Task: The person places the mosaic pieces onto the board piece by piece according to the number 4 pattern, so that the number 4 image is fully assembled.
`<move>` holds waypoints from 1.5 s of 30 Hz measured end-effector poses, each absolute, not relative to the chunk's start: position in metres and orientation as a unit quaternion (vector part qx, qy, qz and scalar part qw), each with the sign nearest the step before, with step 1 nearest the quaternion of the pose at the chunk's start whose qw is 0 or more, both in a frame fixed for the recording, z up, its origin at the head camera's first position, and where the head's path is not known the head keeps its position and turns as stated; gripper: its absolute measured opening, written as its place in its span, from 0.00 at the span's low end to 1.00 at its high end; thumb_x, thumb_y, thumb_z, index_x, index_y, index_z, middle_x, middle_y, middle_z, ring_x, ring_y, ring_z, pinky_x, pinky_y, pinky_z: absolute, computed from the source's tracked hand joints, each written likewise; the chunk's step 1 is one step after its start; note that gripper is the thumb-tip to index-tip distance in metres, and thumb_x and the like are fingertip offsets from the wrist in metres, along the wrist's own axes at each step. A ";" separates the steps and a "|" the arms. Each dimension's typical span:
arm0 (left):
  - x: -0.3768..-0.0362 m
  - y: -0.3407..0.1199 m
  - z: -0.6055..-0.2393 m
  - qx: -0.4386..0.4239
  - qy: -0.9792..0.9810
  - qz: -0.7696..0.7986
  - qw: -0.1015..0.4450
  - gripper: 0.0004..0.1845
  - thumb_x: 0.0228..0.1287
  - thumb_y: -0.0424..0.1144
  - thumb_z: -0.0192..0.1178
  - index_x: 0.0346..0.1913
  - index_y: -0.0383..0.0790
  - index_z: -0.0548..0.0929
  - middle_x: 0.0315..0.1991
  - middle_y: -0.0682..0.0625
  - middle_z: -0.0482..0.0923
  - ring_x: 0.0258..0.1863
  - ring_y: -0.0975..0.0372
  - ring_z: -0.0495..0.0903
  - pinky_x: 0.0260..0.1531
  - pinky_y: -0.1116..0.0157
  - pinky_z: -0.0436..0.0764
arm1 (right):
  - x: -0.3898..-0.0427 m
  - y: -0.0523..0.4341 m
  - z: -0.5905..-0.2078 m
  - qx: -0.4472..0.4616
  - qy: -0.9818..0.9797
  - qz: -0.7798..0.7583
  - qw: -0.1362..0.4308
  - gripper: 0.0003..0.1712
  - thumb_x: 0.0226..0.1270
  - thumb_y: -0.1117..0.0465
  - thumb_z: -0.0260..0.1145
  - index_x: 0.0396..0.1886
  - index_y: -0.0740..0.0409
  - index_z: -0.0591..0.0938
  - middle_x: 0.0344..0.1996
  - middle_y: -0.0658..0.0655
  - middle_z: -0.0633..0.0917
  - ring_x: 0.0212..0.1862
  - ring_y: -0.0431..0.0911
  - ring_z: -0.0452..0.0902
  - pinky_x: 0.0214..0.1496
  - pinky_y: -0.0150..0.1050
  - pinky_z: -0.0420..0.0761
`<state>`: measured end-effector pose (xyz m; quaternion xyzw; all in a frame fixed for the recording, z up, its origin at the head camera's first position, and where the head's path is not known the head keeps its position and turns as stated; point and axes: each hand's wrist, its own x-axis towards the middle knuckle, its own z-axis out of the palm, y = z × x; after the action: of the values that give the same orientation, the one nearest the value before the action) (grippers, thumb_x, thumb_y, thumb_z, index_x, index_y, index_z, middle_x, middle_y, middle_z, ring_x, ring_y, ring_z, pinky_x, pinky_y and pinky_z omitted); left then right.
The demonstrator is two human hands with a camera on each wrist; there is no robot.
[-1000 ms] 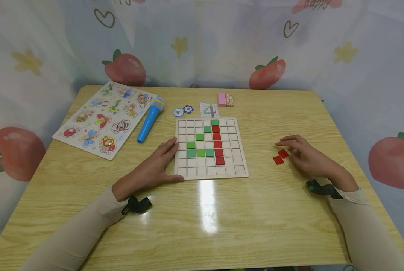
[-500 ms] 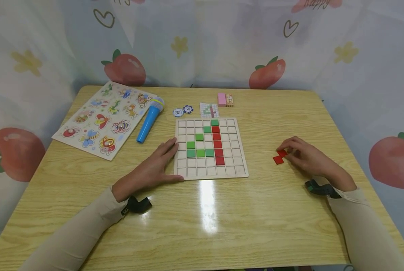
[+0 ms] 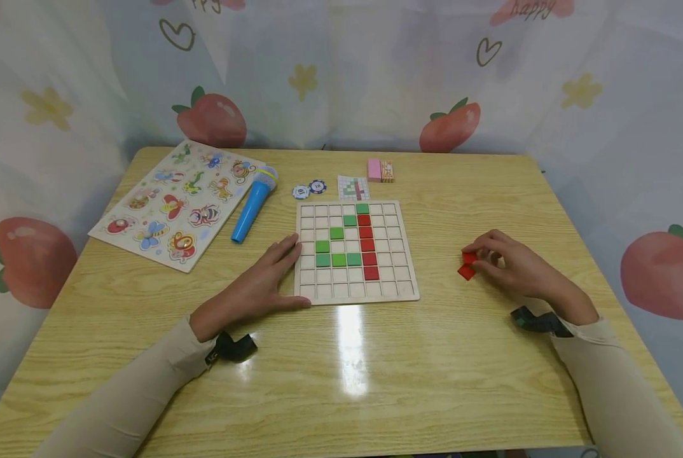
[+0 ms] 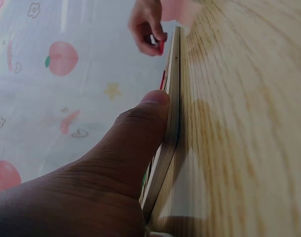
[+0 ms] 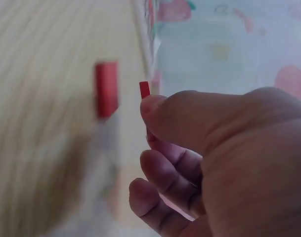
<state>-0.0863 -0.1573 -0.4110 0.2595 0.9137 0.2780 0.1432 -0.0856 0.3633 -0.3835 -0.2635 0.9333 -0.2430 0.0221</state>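
A pale wooden grid board lies mid-table, with green tiles and a column of red tiles in its squares. My left hand rests at its left side, fingers along the left edge and thumb at the near-left corner. In the left wrist view that thumb presses against the board's rim. Right of the board, my right hand pinches a loose red square tile between thumb and fingers. Another red tile sits just nearer me, by the fingertips.
Behind the board lies a small pattern card. A pink block, a patterned block and two poker chips are close to it. At left are a blue toy microphone and an insect picture board.
My right hand's fingers have come down and pinched a red tile. Hand and tile have shifted slightly left, and the other red tile a little too. The left hand stays in place.
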 end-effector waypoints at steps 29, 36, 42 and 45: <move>-0.086 -0.158 -0.413 0.264 0.915 0.273 0.138 0.65 0.59 0.65 0.76 0.87 0.39 0.49 0.90 0.47 0.37 0.89 0.46 0.41 0.85 0.42 0.58 | -0.080 0.213 -0.377 -0.411 0.866 -0.271 0.088 0.09 0.70 0.59 0.76 0.47 0.46 0.88 0.50 0.45 0.82 0.50 0.38 0.78 0.49 0.36 0.86; -0.087 -0.158 -0.414 0.264 0.914 0.276 0.139 0.65 0.59 0.65 0.76 0.87 0.39 0.49 0.90 0.47 0.37 0.89 0.46 0.41 0.85 0.42 0.57 | -0.081 0.203 -0.383 -0.398 0.873 -0.256 0.114 0.06 0.72 0.57 0.75 0.43 0.45 0.86 0.50 0.45 0.81 0.52 0.38 0.77 0.52 0.34 0.84; -0.087 -0.158 -0.413 0.265 0.914 0.276 0.137 0.65 0.59 0.65 0.76 0.87 0.39 0.49 0.90 0.47 0.37 0.89 0.46 0.41 0.85 0.42 0.57 | -0.081 0.200 -0.387 -0.406 0.868 -0.264 0.110 0.04 0.71 0.59 0.75 0.41 0.47 0.86 0.49 0.47 0.81 0.53 0.39 0.77 0.53 0.35 0.85; -0.087 -0.158 -0.413 0.265 0.914 0.276 0.138 0.65 0.59 0.64 0.76 0.87 0.39 0.49 0.90 0.47 0.37 0.89 0.46 0.41 0.85 0.42 0.57 | -0.080 0.200 -0.389 -0.412 0.865 -0.266 0.103 0.04 0.70 0.60 0.76 0.40 0.48 0.87 0.48 0.47 0.80 0.54 0.39 0.77 0.54 0.35 0.86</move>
<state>-0.0867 -0.1577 -0.4134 0.2651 0.9135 0.2762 0.1377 -0.0802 0.2001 -0.3894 -0.4123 0.8651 -0.2665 0.1031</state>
